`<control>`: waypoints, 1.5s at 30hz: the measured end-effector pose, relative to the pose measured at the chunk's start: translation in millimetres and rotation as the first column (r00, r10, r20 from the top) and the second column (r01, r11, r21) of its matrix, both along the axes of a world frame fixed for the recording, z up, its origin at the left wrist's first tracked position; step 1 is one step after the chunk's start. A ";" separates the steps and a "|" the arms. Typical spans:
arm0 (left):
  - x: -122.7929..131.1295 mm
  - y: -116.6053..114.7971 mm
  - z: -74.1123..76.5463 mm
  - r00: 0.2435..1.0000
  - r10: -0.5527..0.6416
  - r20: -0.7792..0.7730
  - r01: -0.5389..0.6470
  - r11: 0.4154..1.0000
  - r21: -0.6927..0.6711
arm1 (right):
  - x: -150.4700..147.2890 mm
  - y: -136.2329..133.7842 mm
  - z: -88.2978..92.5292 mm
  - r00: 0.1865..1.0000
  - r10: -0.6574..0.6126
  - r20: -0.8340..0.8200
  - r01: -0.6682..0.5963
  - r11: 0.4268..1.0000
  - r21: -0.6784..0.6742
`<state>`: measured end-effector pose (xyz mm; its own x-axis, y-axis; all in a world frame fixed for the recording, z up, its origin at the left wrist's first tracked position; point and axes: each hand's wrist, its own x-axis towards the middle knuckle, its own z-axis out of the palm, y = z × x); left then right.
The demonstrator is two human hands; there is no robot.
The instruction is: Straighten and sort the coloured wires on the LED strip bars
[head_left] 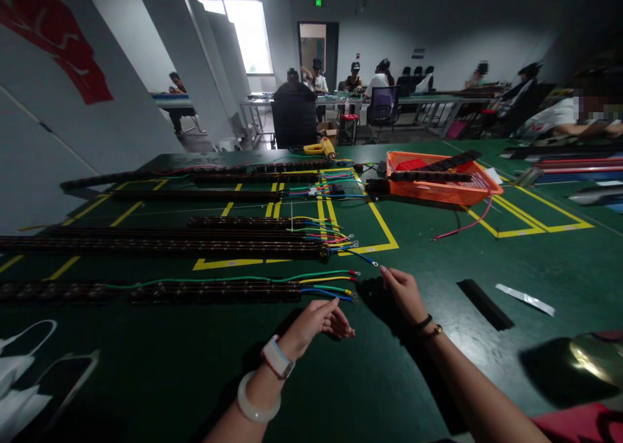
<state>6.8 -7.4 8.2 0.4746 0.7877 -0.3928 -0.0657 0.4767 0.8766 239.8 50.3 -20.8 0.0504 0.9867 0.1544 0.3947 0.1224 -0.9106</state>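
Note:
My left hand [318, 323] hovers over the green table just below the wire ends of the nearest long dark bundle [160, 292]; its fingers are loosely curled and apart, with nothing in them. My right hand [403, 292] reaches forward with fingers stretched toward a blue wire with a ring terminal [363, 257] that trails from the second bundle [165, 247]; the fingertips are close to the wire but not clearly gripping it. Coloured wires [327, 285] in green, yellow, red and blue fan out from the nearest bundle between both hands.
Several more long dark bundles lie across the table [428, 261] at left. An orange basket [440, 178] holds black parts at back right. A yellow heat gun [320, 148], a black strip [484, 303], a white strip [524, 298] and white bags [26, 378]. People sit at far tables.

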 end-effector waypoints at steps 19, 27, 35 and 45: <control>-0.7 -0.4 -4.8 1.000 -0.009 0.015 0.008 1.000 0.021 | -3.4 -0.5 -4.0 0.995 0.094 0.035 -0.091 0.993 -0.076; 0.4 -0.9 -4.4 0.999 0.007 0.034 -0.007 1.000 0.024 | -13.3 -1.4 -5.1 0.956 0.216 0.201 -0.217 0.976 -0.018; -0.6 -2.2 -3.3 0.999 0.015 0.041 -0.017 0.999 0.044 | -41.4 18.0 17.3 0.739 0.427 0.521 -0.562 0.818 0.127; -6.5 3.8 -11.7 0.953 0.122 0.276 -0.092 0.989 -0.118 | -80.8 61.6 17.1 0.425 0.573 0.700 -0.750 0.656 -0.082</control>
